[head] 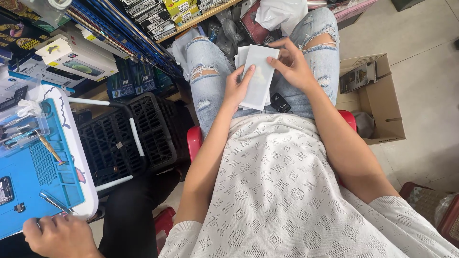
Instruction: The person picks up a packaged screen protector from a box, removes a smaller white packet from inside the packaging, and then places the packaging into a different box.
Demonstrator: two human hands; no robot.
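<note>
Pinched between both hands over the lap, a stack of flat white paper sleeves [257, 76] is held: left hand [235, 88] closed beneath, right hand [292, 64] closed on top. Loose outer sleeves could slide onto the small black key fob [280, 102].

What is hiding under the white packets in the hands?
Under the white packets, a black key fob lies on the jeans. Both hands hold them; anything directly beneath stays covered.
</note>
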